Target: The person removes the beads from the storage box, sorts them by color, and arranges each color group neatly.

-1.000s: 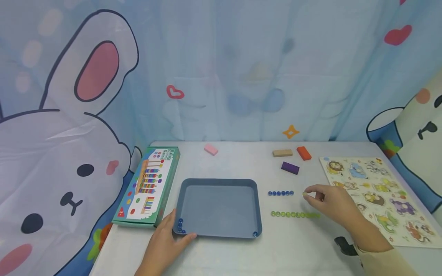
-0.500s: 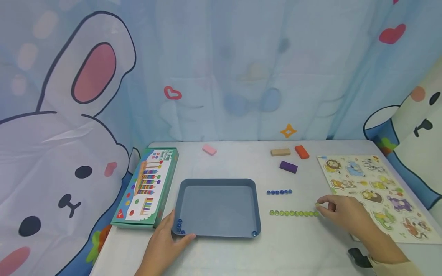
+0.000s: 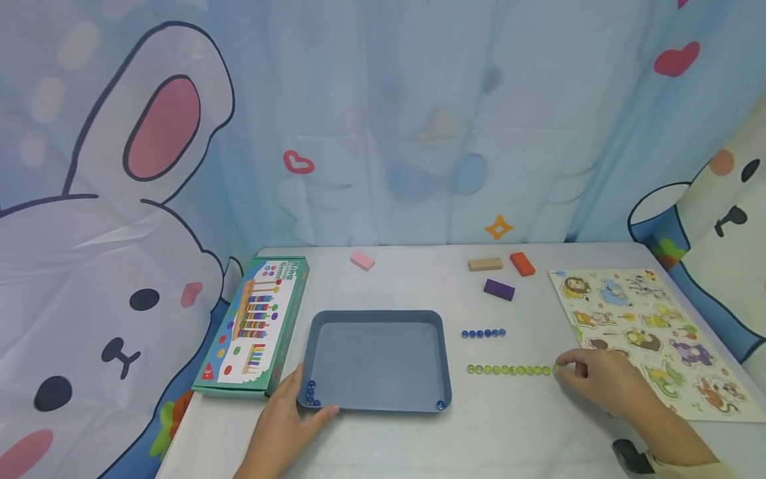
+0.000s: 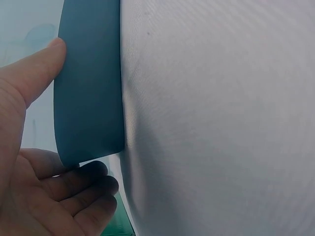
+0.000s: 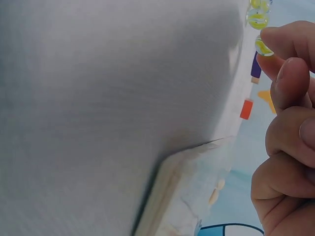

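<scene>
My right hand (image 3: 607, 384) pinches a clear marble with a yellow-green swirl (image 5: 263, 47) between thumb and index finger. It is low at the right end of a row of yellow-green marbles (image 3: 509, 370). A shorter row of blue marbles (image 3: 483, 333) lies just behind. To the left is a blue-grey tray (image 3: 377, 317), with several blue marbles (image 3: 311, 394) in its near left corner and another blue marble (image 3: 440, 404) in the near right one. My left hand (image 3: 281, 426) grips the tray's near left corner, thumb on the front wall and fingers around the side.
A green toy box (image 3: 254, 322) lies left of the tray. An animal puzzle board (image 3: 658, 346) is at the right, partly under my right forearm in the head view. Toward the back lie pink (image 3: 362, 260), tan (image 3: 485, 264), orange (image 3: 522, 264) and purple (image 3: 499, 289) blocks.
My right hand has moved right and toward me, carrying the yellow-green marble from between the two rows to the right end of the yellow-green row. My left hand stays on the tray.
</scene>
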The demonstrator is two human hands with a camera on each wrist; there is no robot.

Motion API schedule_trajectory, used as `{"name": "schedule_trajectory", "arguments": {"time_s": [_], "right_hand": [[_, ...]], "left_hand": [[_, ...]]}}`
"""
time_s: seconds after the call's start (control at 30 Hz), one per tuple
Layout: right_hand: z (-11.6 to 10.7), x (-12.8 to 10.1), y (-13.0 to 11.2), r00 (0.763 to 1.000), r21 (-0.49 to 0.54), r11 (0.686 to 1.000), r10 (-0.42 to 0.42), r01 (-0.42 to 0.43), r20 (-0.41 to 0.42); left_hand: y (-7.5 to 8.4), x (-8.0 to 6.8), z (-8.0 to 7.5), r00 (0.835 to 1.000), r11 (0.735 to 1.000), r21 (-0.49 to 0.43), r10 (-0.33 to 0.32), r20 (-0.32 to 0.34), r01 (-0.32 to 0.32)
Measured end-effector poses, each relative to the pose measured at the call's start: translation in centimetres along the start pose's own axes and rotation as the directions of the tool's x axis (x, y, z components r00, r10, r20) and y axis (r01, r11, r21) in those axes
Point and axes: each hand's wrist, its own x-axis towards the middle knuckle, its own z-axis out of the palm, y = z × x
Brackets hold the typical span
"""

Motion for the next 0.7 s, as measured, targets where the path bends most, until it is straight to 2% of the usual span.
{"name": "schedule_trajectory", "arguments": {"time_s": [0.27,0.7], "right_hand": [[0.6,0.11,0.41,1.0,-0.009,1.0,-0.023,0.023,-0.004],[0.62,0.31,0.56,1.0,-0.021,1.0,-0.003,0.003,0.005]], "left_hand": [[-0.04,0.02,0.1,1.0,1.0,0.0,0.005,-0.005,-0.005],[-0.22,0.05,0.18,1.0,1.0,0.0,0.009,-0.013,-0.009]]}}
